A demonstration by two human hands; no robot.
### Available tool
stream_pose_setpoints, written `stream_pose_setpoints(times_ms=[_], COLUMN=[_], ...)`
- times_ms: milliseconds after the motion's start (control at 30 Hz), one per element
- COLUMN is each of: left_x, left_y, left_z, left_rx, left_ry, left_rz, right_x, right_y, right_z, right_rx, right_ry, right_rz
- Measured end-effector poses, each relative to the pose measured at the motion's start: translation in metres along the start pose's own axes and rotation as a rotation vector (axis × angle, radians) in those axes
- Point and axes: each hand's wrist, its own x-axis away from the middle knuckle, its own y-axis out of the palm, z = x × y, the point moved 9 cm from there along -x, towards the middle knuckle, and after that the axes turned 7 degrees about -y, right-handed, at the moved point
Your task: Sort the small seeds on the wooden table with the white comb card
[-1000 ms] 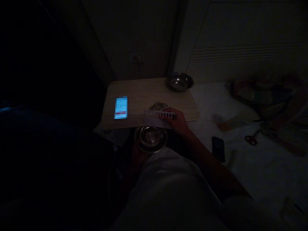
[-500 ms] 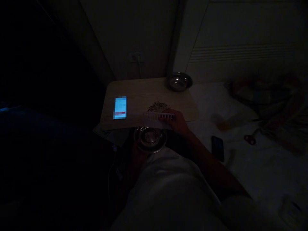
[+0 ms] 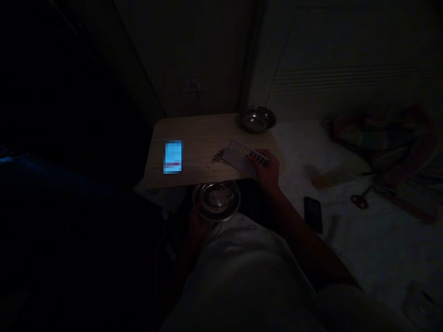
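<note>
In the head view, a pale, flat slotted piece [image 3: 238,156] is pinched in the right hand [image 3: 267,169], beside small dark grains [image 3: 218,157] scattered on a wood-grained, round-cornered tabletop [image 3: 200,131]. A shiny, round metal dish [image 3: 234,199] is gripped by its rim in the left hand [image 3: 200,219]. The glowing rectangular screen [image 3: 173,154] is pixelated beyond reading.

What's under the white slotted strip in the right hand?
Small dark bits show on the table by the left end of the strip. The strip and right hand cover whatever lies directly beneath, so whether more bits are there cannot be told.
</note>
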Motion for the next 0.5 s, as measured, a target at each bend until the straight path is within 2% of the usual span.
stream_pose_setpoints(times_ms=[267,500], left_x=[-0.005,-0.006], left_y=[-0.001,-0.006], left_z=[-0.003,-0.004], left_rx=[-0.011,-0.011], left_ry=[-0.031,-0.032], left_rz=[-0.030,0.001], right_x=[-0.007,-0.006], right_y=[-0.024,-0.010], right_z=[0.002,0.012], right_rx=[0.012,0.009], right_ry=[-0.008,-0.005], right_rz=[0.121,0.064])
